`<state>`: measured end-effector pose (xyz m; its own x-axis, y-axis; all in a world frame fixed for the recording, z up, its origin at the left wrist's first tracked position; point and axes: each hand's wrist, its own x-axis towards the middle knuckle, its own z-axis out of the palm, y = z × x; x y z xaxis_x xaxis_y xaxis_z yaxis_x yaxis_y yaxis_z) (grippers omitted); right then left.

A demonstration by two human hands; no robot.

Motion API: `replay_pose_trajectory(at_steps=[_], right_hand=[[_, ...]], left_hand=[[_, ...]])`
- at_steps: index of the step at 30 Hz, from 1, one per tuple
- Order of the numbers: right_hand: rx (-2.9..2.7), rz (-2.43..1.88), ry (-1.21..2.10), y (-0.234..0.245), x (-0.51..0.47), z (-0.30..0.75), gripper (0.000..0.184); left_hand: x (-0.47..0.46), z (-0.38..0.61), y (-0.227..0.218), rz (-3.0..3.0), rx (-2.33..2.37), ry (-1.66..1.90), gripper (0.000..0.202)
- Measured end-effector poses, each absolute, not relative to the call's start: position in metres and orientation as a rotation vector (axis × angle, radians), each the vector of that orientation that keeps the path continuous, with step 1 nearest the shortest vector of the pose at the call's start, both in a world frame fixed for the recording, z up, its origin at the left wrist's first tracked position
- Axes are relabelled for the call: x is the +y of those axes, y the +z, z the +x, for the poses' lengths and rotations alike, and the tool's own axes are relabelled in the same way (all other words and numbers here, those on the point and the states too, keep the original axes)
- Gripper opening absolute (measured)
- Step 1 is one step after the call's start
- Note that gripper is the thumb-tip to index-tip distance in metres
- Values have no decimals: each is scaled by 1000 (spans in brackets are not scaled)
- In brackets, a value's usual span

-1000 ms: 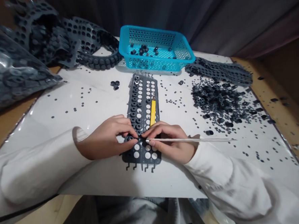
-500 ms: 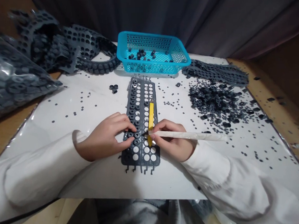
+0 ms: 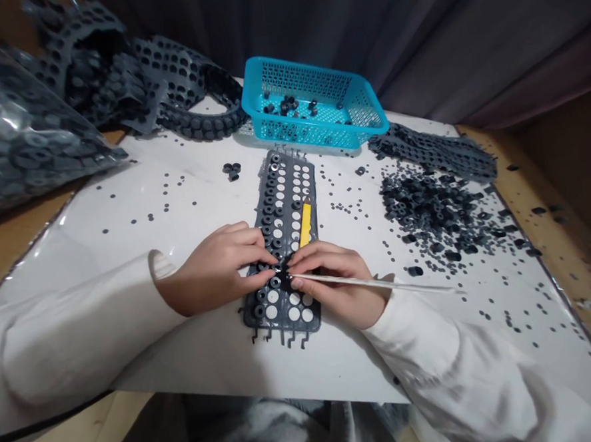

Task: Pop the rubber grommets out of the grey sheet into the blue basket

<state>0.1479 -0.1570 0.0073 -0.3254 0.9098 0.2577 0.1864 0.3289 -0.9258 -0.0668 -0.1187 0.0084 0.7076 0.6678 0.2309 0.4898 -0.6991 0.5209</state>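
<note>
A dark grey rubber sheet (image 3: 286, 323) with rows of round spots lies lengthwise before me. Black rubber rings fill its left rows, and many other spots show white. My left hand (image 3: 223, 269) pinches a small black ring above the sheet's lower middle, mostly hidden by thumb and forefinger. Close against it, my right hand (image 3: 342, 278) grips a thin white stick (image 3: 374, 283), whose tip meets the ring at my left fingertips. A yellow pencil-like stick (image 3: 306, 224) rests on the sheet, its lower end hidden behind my right fingers.
Behind the sheet stands a blue basket (image 3: 315, 130) with several black pieces inside. A heap of black bits (image 3: 429, 203) lies to the right, near a folded perforated sheet (image 3: 436, 151). A clear plastic bag (image 3: 35, 143) of grey parts bulges at left. Tiny black discs dot the white tabletop.
My hands have come together over the sheet, fingertips almost touching. The white stick's tip has moved left to my left fingers. The camera view has shifted slightly.
</note>
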Motion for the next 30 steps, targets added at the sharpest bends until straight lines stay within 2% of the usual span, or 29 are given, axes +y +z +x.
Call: replay_pose_trajectory(at_steps=[13,30], right_hand=[[-1806,-1005,1130,7,-158,147,6],[-1953,-937,936,7,-159,146,7]], left_hand=[[-117,-65,5,2429,917,548,15],[-116,-63,6,2379,934,508,16]])
